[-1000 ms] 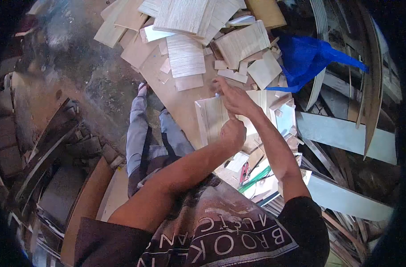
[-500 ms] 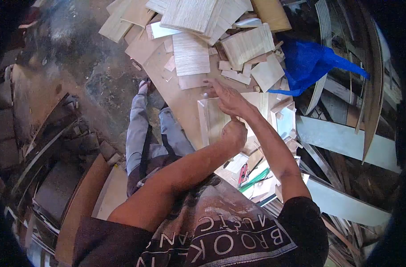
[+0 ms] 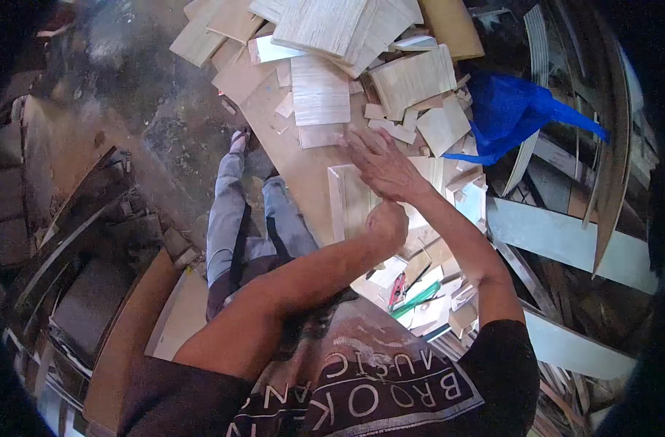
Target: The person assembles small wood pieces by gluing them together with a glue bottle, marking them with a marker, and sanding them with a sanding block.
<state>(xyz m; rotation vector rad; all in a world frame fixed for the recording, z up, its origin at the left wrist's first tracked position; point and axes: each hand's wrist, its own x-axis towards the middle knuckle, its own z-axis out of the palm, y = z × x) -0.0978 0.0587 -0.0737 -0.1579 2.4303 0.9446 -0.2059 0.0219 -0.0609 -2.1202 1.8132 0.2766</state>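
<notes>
while seated over a brown board (image 3: 292,171) laid across a cluttered workshop floor, a person presses both bare hands to a pale wood panel (image 3: 347,200) lying flat on that board. the left hand (image 3: 388,222) is clenched into a fist on the panel's near right corner; whether anything is gripped inside it cannot be told. the right hand (image 3: 380,166) lies palm down over the panel's far edge, its fingers (image 3: 356,140) released and spread, holding nothing, their tips reaching a small wood strip (image 3: 320,135) just beyond the panel. farther beyond the panel rises a heap of wood offcuts (image 3: 332,36), and to the panel's far right sits a crumpled blue bag (image 3: 511,109). to the panel's left stretch the person's legs in grey trousers (image 3: 230,218). near the panel's close side, below the fist, a red-handled tool (image 3: 398,285) and a green stick (image 3: 418,298) lie among scraps.
</notes>
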